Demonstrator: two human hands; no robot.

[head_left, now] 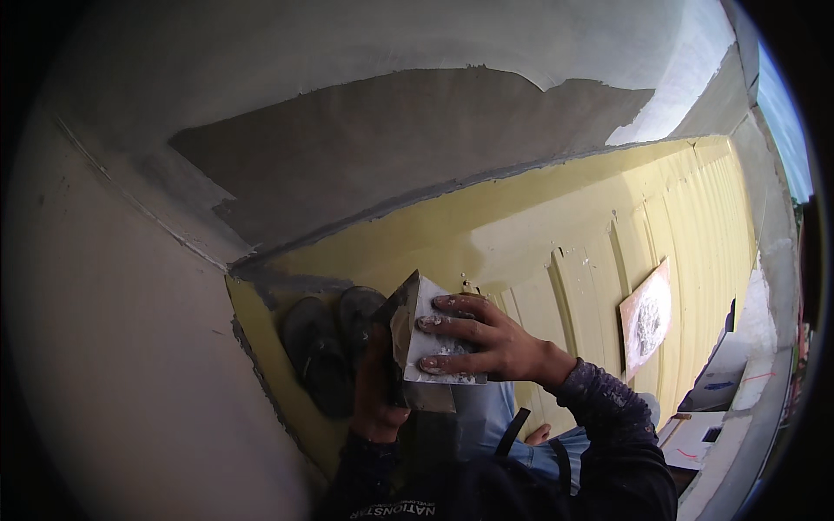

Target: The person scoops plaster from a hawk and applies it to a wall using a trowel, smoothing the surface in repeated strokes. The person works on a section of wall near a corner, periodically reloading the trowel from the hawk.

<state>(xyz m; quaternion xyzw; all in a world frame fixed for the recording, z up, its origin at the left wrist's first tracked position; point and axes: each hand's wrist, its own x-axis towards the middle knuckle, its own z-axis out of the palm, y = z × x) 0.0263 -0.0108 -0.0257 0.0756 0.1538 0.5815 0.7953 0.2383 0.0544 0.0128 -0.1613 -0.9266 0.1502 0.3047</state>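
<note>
Head view showed our right hand (504, 343) at the centre of the frame, gripping a whitish box-shaped object (427, 346), its whitened fingers spread across the pale face and the thumb out of sight. Our left hand (378, 408), in shadow just below and left, was closed against the object's dark side; we could not make out all its fingers. Left of it we saw dark sandals (317, 360) on a yellow surface (408, 247). A pink-edged board (647, 317) lay right of centre, and a grey wall (391, 130) filled the upper frame.
</note>
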